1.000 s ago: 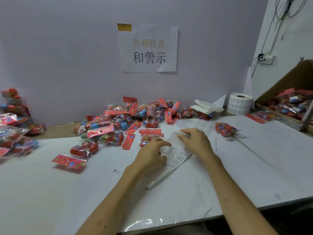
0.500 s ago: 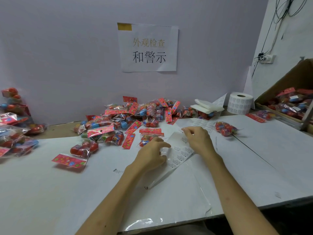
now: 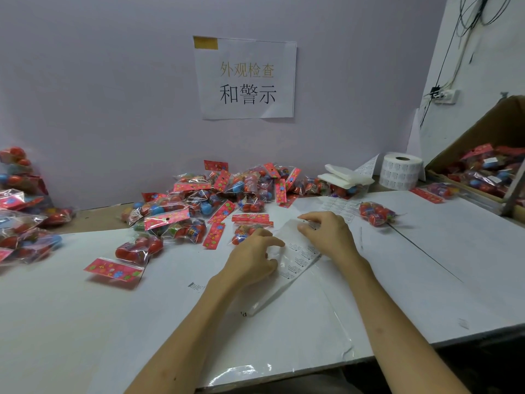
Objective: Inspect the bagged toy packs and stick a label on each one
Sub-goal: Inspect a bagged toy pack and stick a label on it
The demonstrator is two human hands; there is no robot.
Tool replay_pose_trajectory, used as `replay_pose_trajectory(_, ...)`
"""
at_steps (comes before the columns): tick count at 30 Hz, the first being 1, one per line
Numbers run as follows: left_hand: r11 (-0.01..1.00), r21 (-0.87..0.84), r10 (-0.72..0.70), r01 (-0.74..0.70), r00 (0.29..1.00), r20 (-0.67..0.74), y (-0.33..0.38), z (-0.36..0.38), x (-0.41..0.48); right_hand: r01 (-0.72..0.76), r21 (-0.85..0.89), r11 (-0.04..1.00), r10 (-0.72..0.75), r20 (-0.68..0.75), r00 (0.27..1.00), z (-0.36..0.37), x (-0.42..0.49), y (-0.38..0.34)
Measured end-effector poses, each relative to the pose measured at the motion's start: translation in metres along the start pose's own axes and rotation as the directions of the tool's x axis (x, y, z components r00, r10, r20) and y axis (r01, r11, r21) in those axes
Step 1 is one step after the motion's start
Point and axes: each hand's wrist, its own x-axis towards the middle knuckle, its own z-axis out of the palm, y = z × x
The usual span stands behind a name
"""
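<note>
My left grip pins label sheet flat on tabletop — pressing, not clasping — so right grip, pinching sheet's far edge, can peel, I reckon. Just beyond, toy packs heaped.

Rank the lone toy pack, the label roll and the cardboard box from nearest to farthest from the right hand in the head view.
1. Lone toy pack, on the table just right of the right hand, whose fingers pinch the label sheet.
2. Label roll, farther back by the wall.
3. Cardboard box, at the far right.
</note>
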Motion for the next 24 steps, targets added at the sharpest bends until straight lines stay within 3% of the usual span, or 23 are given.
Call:
replay_pose_trajectory(16,1.000,-0.003,-0.019,0.019,1.000,0.013,0.0039,-0.0035,-0.0019,-0.006,0.089,0.996,0.009,-0.028,1.000,0.0017,0.0030,0.0043)
replay_pose_trajectory(24,0.999,-0.018,0.034,-0.034,0.999,0.015,0.0066,-0.0051,-0.0074,-0.090,0.183,0.979,0.117,-0.144,0.983,-0.0032,0.0078,0.0015)
